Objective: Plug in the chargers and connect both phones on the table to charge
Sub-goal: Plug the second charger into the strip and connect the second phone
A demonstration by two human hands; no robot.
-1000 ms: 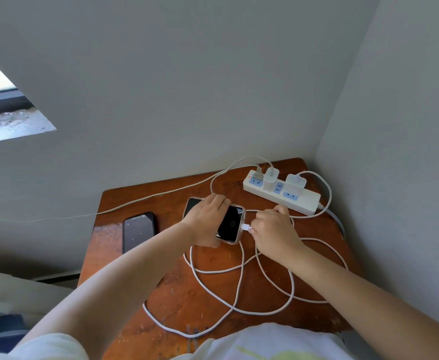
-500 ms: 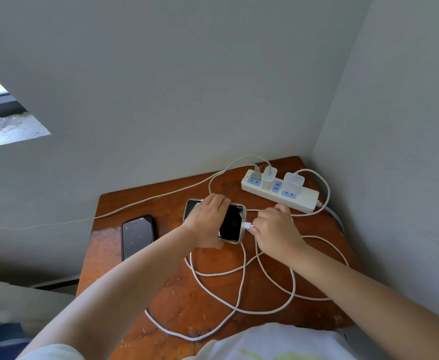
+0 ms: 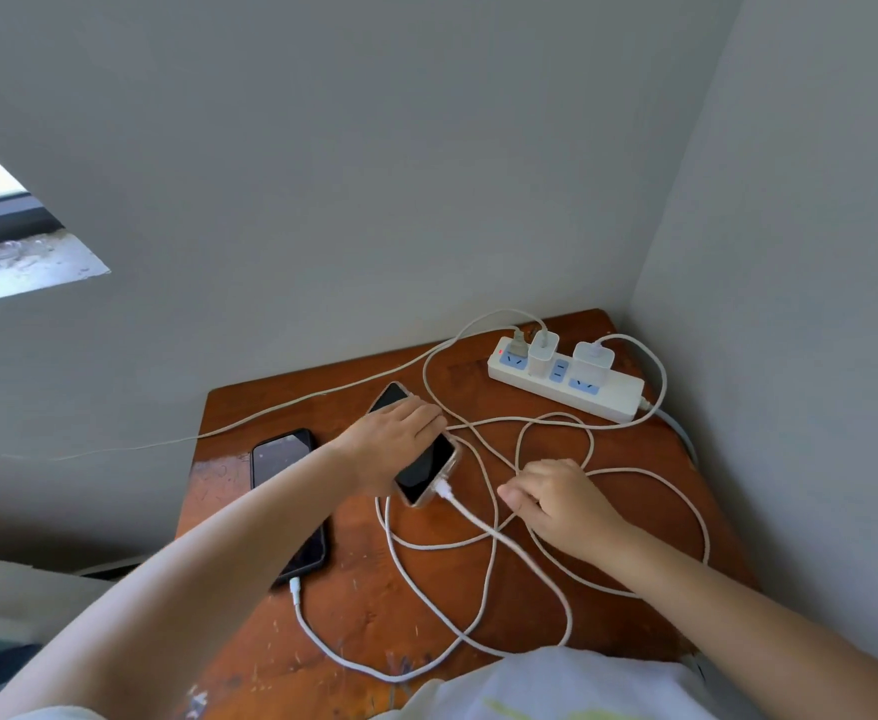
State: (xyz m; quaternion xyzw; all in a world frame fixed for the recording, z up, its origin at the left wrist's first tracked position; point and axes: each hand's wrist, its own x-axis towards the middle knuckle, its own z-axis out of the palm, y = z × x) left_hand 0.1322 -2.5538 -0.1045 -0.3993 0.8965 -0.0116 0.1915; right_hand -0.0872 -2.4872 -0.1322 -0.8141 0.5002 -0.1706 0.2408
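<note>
A phone in a clear case point(image 3: 426, 467) lies at an angle in the middle of the wooden table point(image 3: 364, 605), a white cable plug point(image 3: 444, 490) seated in its near end. My left hand point(image 3: 392, 444) rests on top of this phone, gripping it. My right hand point(image 3: 561, 504) hovers to the right of the plug, fingers loosely curled, holding nothing. A black phone point(image 3: 283, 459) lies at the left, partly under my left forearm, with a white connector point(image 3: 295, 584) at its near end. Two white chargers point(image 3: 543, 353) point(image 3: 591, 363) sit in the power strip point(image 3: 564, 381).
Loops of white cable point(image 3: 488, 579) sprawl over the table's middle and front. Another thin cable point(image 3: 270, 413) runs off the left edge. Grey walls close in behind and on the right. A window sill point(image 3: 21, 262) is at the far left.
My right hand has let go of the plug and drawn back to the right. The cased phone has swung round under my left hand. The view has shifted, showing the black phone's connector.
</note>
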